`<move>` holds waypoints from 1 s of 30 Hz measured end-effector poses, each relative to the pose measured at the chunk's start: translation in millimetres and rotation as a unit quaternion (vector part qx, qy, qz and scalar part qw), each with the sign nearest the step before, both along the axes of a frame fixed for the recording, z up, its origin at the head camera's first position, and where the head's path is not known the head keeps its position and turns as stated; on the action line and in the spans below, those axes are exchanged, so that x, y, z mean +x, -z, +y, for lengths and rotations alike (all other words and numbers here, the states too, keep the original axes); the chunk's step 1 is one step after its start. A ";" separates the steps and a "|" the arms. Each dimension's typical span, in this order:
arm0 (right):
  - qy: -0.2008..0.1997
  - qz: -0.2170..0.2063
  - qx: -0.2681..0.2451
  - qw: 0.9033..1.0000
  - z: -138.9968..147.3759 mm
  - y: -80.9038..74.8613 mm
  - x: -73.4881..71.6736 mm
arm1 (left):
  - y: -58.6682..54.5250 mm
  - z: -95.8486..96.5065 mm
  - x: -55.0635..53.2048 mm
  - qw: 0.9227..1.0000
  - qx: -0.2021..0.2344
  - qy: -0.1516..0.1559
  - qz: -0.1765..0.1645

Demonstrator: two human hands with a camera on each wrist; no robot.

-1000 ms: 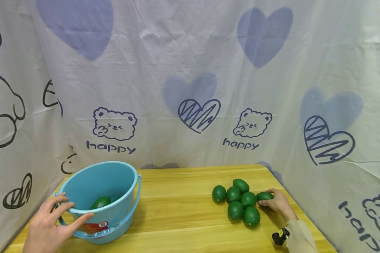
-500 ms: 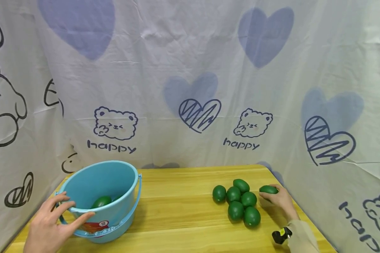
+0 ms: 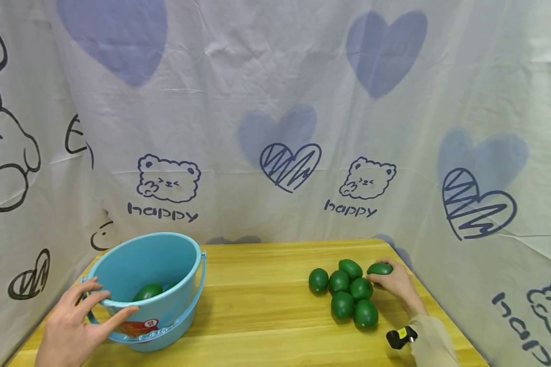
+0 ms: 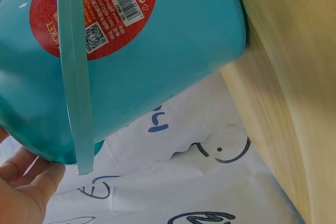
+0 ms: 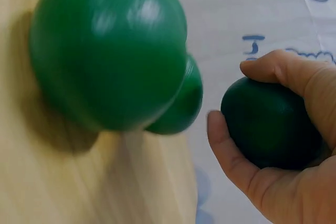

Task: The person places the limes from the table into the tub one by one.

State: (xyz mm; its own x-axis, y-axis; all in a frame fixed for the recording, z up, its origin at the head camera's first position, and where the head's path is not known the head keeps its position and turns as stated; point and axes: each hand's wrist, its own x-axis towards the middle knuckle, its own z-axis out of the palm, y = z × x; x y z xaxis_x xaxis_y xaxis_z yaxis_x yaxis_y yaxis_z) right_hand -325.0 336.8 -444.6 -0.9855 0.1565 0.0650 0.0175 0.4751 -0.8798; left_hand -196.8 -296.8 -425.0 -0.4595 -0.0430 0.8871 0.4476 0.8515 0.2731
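Shifted slightly left and up in the head view since the earlier frame: one green fruit (image 3: 379, 268), gripped by the part-closed right hand (image 3: 397, 280), just right of the pile (image 3: 342, 306). Long axis is laid roughly sideways; pointed end cannot be told. Well leftward, the bucket (image 3: 170, 308) is held at its edge by the wide-spread left hand (image 3: 69, 323).

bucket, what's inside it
One green fruit shows inside the bucket, perhaps part of another beside it. The near wall hides the bottom, so anything lower cannot be seen.
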 end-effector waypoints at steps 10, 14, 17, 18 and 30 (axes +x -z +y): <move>-0.031 -0.001 -0.023 0.999 -34.9 -12.2 -4.9 | -0.6 1.6 0.8 1.000 -0.005 -0.008 0.000; -0.044 -0.002 -0.034 0.998 -50.9 -16.9 -8.9 | -1.3 1.5 0.2 1.000 -0.003 -0.007 0.000; -0.057 -0.002 -0.043 0.997 -61.5 -19.6 -11.5 | -2.1 0.8 -0.5 1.000 -0.004 -0.002 0.000; -0.061 -0.001 -0.046 0.997 -64.9 -20.5 -12.0 | -2.3 0.5 -0.6 1.000 -0.004 -0.002 0.000; -0.078 0.000 -0.055 0.995 -97.0 -20.0 -14.4 | -2.2 -0.2 0.5 1.000 -0.006 -0.005 -0.006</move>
